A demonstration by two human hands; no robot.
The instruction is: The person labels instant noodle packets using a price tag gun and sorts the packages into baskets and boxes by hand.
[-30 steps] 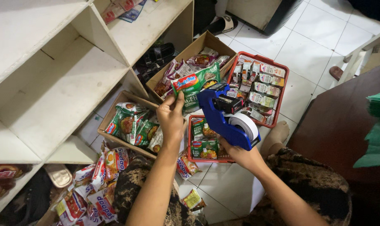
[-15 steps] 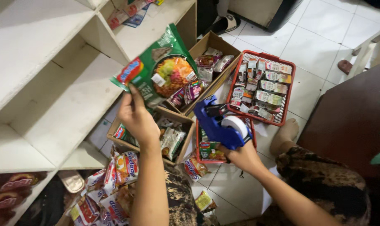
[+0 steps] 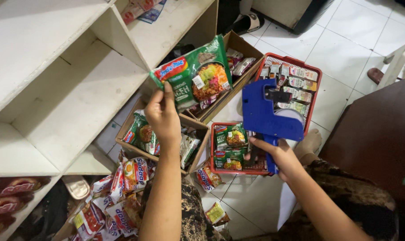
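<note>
Head view, looking down at a shop floor beside white shelving. The left hand point(image 3: 163, 117) is raised and closed on the lower left corner of a green instant-noodle packet point(image 3: 194, 73), thumb over the front and fingers behind; the packet is held tilted in the air, in front of the white shelf unit point(image 3: 68, 85) and above the cardboard boxes. A small white price sticker shows on the packet's front. The right hand point(image 3: 278, 154) is clamped around the handle of a blue price-label gun point(image 3: 267, 114) (its label roll sits at the right side), held upright to the right of the packet and apart from it. The two hands are well apart.

Below the left hand, a near cardboard box point(image 3: 198, 149) holds more green noodle packets; a far cardboard box point(image 3: 240, 44) holds mixed packets. A small red basket point(image 3: 213, 147) with green packets lies under the label gun, and a larger red basket point(image 3: 312, 73) of small sachets lies farther right. Loose noodle packets point(image 3: 117, 196) are heaped on the floor at near left. A bare foot point(image 3: 308, 143) rests on the white tiled floor point(image 3: 340, 40) just right of the small basket.
</note>
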